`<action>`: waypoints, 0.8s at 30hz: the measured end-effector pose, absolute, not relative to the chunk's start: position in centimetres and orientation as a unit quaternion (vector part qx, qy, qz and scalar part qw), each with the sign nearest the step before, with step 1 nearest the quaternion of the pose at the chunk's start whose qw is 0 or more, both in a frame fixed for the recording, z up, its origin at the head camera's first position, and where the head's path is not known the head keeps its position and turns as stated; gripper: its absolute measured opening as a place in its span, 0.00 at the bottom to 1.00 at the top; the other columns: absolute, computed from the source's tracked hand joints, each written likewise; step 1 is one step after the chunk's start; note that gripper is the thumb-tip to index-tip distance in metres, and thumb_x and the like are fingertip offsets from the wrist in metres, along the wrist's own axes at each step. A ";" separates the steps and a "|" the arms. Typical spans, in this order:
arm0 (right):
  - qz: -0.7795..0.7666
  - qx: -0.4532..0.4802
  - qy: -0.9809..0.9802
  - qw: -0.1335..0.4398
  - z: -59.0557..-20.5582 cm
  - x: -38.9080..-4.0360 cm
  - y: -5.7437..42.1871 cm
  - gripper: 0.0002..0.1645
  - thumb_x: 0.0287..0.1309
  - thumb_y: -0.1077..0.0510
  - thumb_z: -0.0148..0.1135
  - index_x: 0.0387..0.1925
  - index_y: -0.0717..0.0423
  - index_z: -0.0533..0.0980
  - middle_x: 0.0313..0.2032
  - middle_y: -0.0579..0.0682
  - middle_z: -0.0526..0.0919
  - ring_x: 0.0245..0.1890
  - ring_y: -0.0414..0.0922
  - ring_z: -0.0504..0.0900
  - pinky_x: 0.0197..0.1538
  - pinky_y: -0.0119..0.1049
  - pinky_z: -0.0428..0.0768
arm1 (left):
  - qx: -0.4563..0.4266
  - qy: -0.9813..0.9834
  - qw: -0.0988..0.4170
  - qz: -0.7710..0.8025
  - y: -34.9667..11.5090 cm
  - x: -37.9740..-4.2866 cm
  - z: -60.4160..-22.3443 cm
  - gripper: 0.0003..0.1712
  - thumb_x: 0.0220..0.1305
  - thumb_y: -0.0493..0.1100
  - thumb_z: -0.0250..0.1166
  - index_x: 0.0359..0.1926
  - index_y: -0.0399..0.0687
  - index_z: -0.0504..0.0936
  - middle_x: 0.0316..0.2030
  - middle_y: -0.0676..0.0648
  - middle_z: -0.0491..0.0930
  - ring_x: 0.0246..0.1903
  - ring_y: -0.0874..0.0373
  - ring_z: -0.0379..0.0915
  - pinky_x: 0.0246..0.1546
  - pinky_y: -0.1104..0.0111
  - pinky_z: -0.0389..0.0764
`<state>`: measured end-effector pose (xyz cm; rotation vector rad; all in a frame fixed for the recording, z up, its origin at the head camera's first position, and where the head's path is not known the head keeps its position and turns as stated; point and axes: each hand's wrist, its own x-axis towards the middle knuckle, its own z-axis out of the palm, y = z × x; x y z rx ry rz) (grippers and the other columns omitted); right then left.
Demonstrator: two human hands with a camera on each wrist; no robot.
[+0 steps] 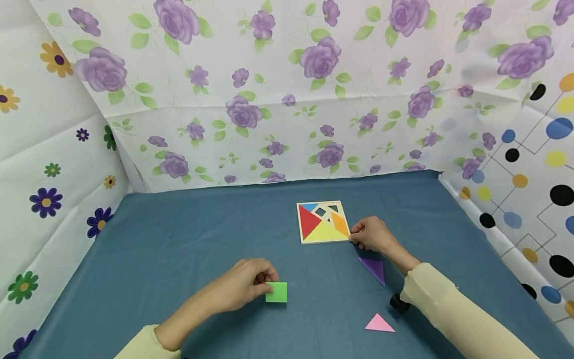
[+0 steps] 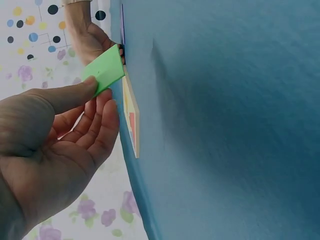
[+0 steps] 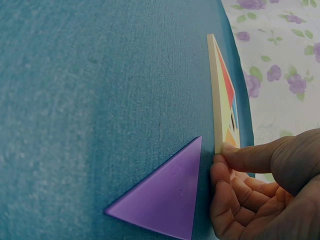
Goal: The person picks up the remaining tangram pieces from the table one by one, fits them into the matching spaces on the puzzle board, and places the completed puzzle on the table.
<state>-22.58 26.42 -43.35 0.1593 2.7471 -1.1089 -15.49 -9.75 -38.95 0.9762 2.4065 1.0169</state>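
My left hand (image 1: pixel 237 285) pinches a green square tangram piece (image 1: pixel 279 293) between thumb and fingers, raised above the cloth, as the left wrist view confirms. My right hand (image 1: pixel 373 235) holds the near right corner of a wooden tangram board (image 1: pixel 324 242) with thumb and fingertips. Red, yellow, blue and orange pieces sit in the board, and dark gaps show at its upper right. A purple triangle (image 1: pixel 374 269) lies just below the right hand, close to it in the right wrist view. Closer to me is a pink triangle (image 1: pixel 379 323), flat on the cloth.
Blue cloth (image 1: pixel 202 224) covers the table. A flowered white sheet (image 1: pixel 287 144) hangs behind it, with patterned sheets at the left and right sides. Beside the right sleeve (image 1: pixel 448 304) a small black object (image 1: pixel 398 303) shows, partly hidden.
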 end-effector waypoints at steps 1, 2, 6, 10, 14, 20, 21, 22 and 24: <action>-0.372 0.052 0.923 0.086 -43.4 -22.6 26.4 0.06 0.61 0.65 0.72 0.37 0.66 0.85 0.25 0.51 0.86 0.21 0.43 0.80 0.25 0.34 0.80 | 0.343 0.850 0.173 0.359 -9.6 -15.7 -38.9 0.06 0.68 0.35 0.70 0.42 0.49 0.84 0.34 0.58 0.79 0.33 0.66 0.74 0.33 0.70 0.80; -0.371 0.052 0.923 0.086 -43.3 -22.6 26.5 0.05 0.61 0.65 0.72 0.36 0.65 0.85 0.25 0.51 0.86 0.21 0.43 0.80 0.25 0.34 0.79 | 0.340 0.851 0.174 0.361 -9.4 -15.8 -38.9 0.05 0.68 0.35 0.70 0.42 0.48 0.84 0.33 0.58 0.79 0.33 0.66 0.74 0.33 0.70 0.80; -0.370 0.049 0.924 0.084 -43.4 -22.6 26.5 0.05 0.61 0.64 0.72 0.36 0.65 0.85 0.25 0.51 0.86 0.21 0.43 0.80 0.25 0.34 0.79 | 0.332 0.848 0.170 0.376 -8.8 -16.3 -38.9 0.05 0.69 0.35 0.69 0.43 0.48 0.84 0.33 0.58 0.79 0.33 0.64 0.75 0.34 0.69 0.80; -0.371 0.049 0.923 0.084 -43.4 -22.6 26.5 0.06 0.61 0.65 0.72 0.37 0.65 0.85 0.25 0.51 0.86 0.21 0.43 0.80 0.25 0.34 0.80 | 0.324 0.847 0.162 0.388 -8.4 -16.7 -38.9 0.04 0.69 0.35 0.69 0.43 0.48 0.85 0.33 0.58 0.79 0.32 0.63 0.75 0.34 0.69 0.79; -0.375 0.050 0.922 0.084 -43.4 -22.6 26.5 0.06 0.60 0.65 0.72 0.37 0.66 0.85 0.26 0.51 0.86 0.21 0.43 0.80 0.25 0.34 0.80 | 0.313 0.850 0.148 0.397 -7.9 -17.0 -38.8 0.04 0.70 0.36 0.68 0.42 0.48 0.85 0.32 0.57 0.80 0.32 0.62 0.74 0.33 0.69 0.79; -0.374 0.051 0.922 0.083 -43.4 -22.6 26.5 0.06 0.61 0.64 0.72 0.37 0.66 0.85 0.26 0.51 0.86 0.21 0.43 0.80 0.25 0.34 0.80 | 0.302 0.851 0.118 0.413 -7.1 -17.7 -38.4 0.03 0.71 0.36 0.68 0.43 0.47 0.85 0.32 0.56 0.80 0.31 0.61 0.74 0.31 0.70 0.79; -0.373 0.050 0.923 0.083 -43.4 -22.6 26.5 0.06 0.61 0.64 0.72 0.37 0.66 0.85 0.26 0.51 0.86 0.21 0.43 0.80 0.25 0.34 0.79 | 0.300 0.850 0.115 0.417 -7.0 -17.9 -38.4 0.03 0.71 0.36 0.68 0.43 0.46 0.85 0.32 0.55 0.79 0.31 0.60 0.74 0.31 0.70 0.78; -0.372 0.050 0.923 0.082 -43.4 -22.6 26.5 0.06 0.61 0.64 0.72 0.37 0.65 0.85 0.25 0.51 0.86 0.21 0.43 0.80 0.25 0.34 0.79 | 0.299 0.849 0.112 0.421 -6.9 -18.1 -38.4 0.03 0.71 0.36 0.68 0.43 0.45 0.85 0.32 0.55 0.79 0.31 0.60 0.73 0.31 0.70 0.78; -0.372 0.048 0.924 0.081 -43.4 -22.5 26.5 0.06 0.61 0.64 0.72 0.37 0.65 0.85 0.25 0.51 0.86 0.21 0.43 0.80 0.25 0.34 0.79 | 0.292 0.847 0.109 0.431 -6.8 -18.5 -38.5 0.03 0.71 0.36 0.68 0.44 0.44 0.85 0.33 0.54 0.79 0.32 0.59 0.73 0.31 0.70 0.77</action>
